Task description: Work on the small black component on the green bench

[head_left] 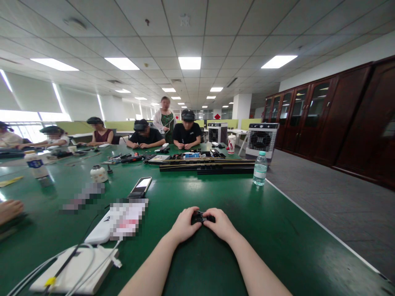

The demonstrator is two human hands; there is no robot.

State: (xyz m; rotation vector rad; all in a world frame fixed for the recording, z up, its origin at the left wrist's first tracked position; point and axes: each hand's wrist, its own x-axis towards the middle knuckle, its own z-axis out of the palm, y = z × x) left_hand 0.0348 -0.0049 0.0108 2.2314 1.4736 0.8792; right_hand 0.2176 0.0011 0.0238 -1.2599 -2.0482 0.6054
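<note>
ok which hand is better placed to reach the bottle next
Right, I'd say: the bottle stands off to that side, nearer the right hand; the left hand would have to cross over. Both hold the black part.

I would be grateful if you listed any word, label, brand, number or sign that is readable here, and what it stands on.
No word can be read with certainty.
White slab: one black character, perhaps "Y" or "2".
Clear bottle: label too small.
White bottle with blue label: blurred.
Red-and-white cup: marking unreadable.
Black T-shirt at the far side: print too small.
</note>
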